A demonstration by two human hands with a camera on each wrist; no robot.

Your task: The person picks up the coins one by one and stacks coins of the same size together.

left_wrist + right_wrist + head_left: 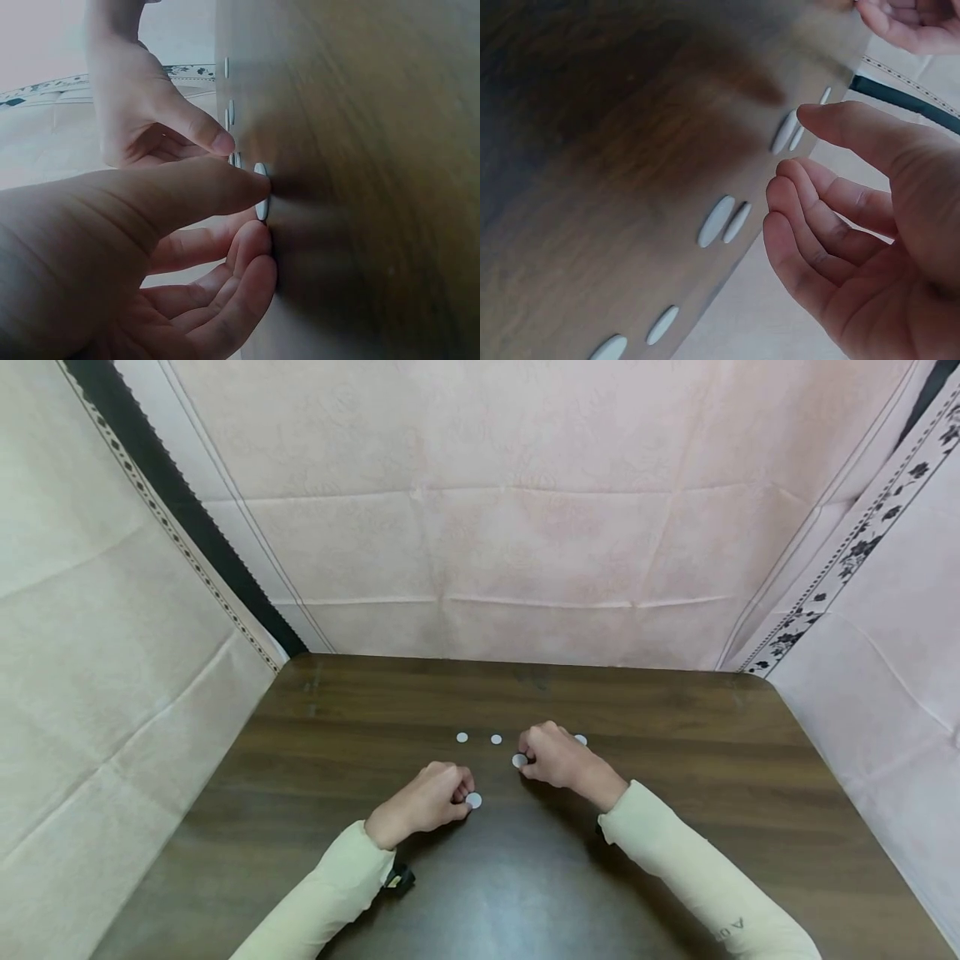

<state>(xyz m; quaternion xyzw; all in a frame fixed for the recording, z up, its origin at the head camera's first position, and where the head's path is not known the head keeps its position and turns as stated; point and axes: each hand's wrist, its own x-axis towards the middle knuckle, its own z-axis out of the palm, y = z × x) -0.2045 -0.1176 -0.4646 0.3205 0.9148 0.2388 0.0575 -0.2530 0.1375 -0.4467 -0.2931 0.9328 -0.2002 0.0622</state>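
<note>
My left hand (427, 803) pinches a small white round disc (473, 800) at the table surface, thumb on its near edge and curled fingers beyond. From the side, in the left wrist view, this disc (261, 204) looks thin with rounded edges. Farther off and to the right, my right hand (562, 757) has thumb and index fingertip at opposite edges of another white disc (519, 761). In the right wrist view that disc (784, 133) sits between the two tips, close over the wood. The other right fingers are curled beside it.
Toward the back of the brown wooden table (360, 710) lie more white discs, one at the left (462, 737) and one behind the right hand (581, 740). The right wrist view shows several in loose rows. Pale cloth (525, 543) hangs around the table.
</note>
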